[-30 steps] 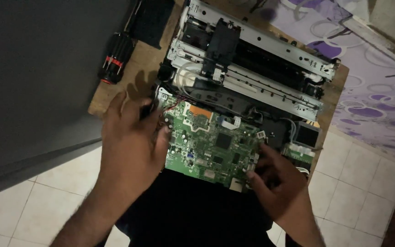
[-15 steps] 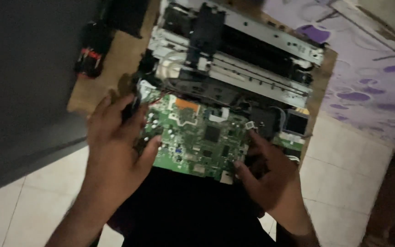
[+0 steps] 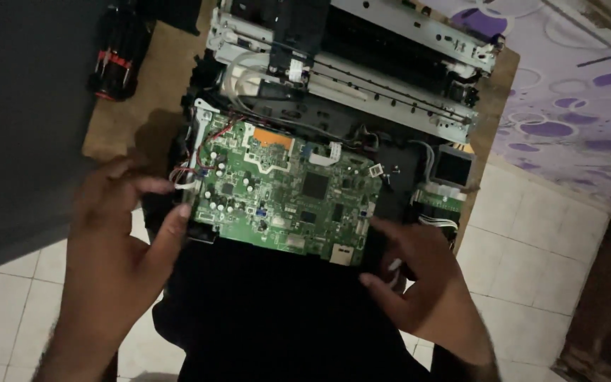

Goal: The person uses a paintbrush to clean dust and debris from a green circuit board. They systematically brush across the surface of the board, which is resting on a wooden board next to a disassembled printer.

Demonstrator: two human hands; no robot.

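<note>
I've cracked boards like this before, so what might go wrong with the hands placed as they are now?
The left hand presses at the green circuit board beside the thin red and white wires; a slip may tug them loose. The right hand sits by the board's lower corner, so uneven force might flex it. The dismantled printer overhangs the small wooden table and may tip.

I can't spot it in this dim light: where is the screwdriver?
In the head view, the screwdriver lies at the upper left on the wooden board, left of the opened printer and above the left hand.
</note>
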